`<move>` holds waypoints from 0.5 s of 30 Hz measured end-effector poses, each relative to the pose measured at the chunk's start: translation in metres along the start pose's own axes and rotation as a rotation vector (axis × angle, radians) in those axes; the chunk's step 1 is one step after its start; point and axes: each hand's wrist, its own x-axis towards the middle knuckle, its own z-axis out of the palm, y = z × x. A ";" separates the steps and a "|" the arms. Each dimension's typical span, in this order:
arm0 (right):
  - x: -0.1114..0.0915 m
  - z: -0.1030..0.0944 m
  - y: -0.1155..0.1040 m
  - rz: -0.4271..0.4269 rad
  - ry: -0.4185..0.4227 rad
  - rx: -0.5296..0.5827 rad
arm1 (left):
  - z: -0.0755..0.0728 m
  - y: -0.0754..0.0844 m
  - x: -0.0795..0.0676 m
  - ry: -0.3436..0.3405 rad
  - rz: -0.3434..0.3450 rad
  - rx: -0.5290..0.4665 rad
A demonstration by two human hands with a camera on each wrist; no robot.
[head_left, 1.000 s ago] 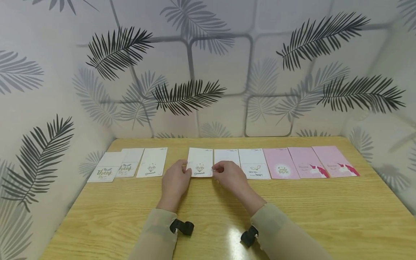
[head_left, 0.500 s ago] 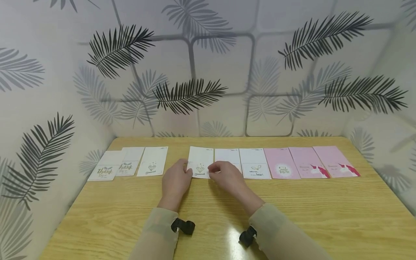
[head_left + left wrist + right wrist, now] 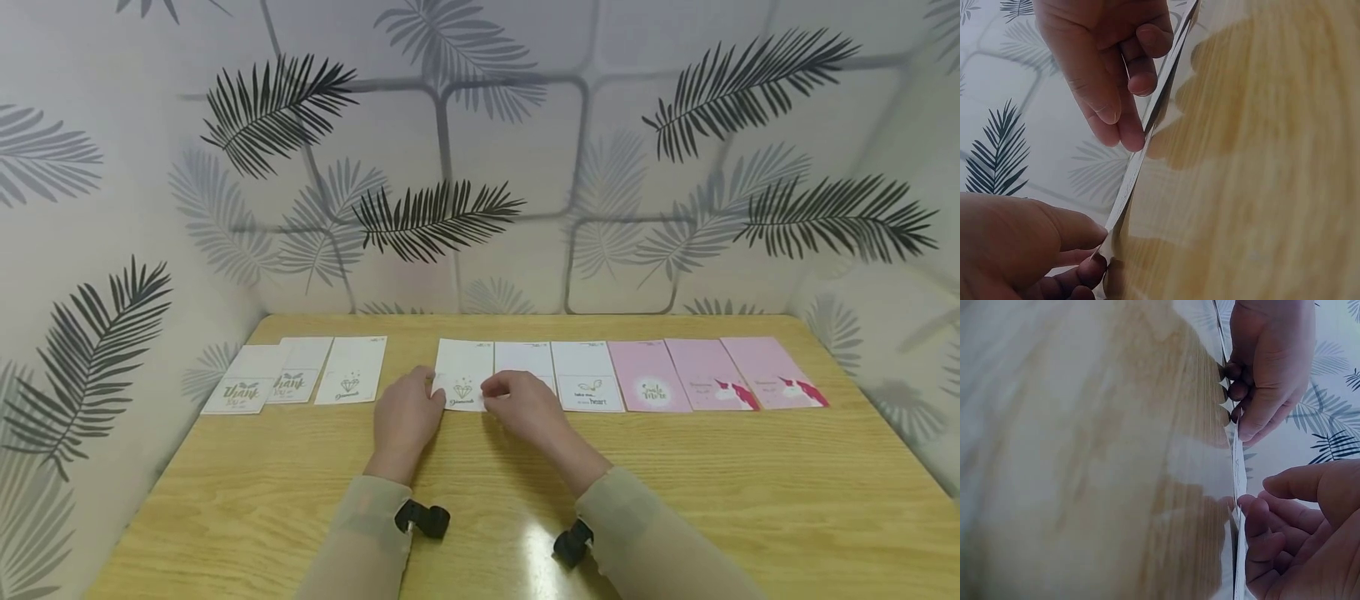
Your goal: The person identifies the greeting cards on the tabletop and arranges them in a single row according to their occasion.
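A white card with a gold diamond print (image 3: 462, 373) lies in the row, between my two hands in the head view. My left hand (image 3: 407, 415) pinches its lower left edge between thumb and fingers, as the left wrist view shows at close range on the left hand (image 3: 1029, 240). At the card's lower right corner is my right hand (image 3: 529, 410). In the right wrist view, a fingertip of the right hand (image 3: 1310, 531) touches the card's edge (image 3: 1239, 462), while its thumb stands apart from it. The right hand partly covers the neighbouring white card (image 3: 522, 355).
To the left lie another diamond card (image 3: 350, 371) and two overlapping thank-you cards (image 3: 240, 392) (image 3: 300, 379). On the right are a winged-heart card (image 3: 588, 375) and several pink cards (image 3: 648, 375). A leaf-patterned wall (image 3: 510, 250) borders the wooden table (image 3: 480, 517).
My right fingertips have shifted slightly left, from the card's right edge onto its lower right corner. The left hand keeps its hold, and the other cards lie where they were.
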 end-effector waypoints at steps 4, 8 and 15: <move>0.000 -0.001 0.000 0.006 0.001 0.001 | -0.001 0.001 0.000 -0.010 0.004 0.013; 0.000 -0.001 0.000 0.007 0.005 0.002 | -0.001 0.001 0.000 -0.014 0.008 0.025; 0.000 0.000 0.000 0.017 0.004 0.007 | -0.001 0.001 0.000 -0.018 0.015 0.032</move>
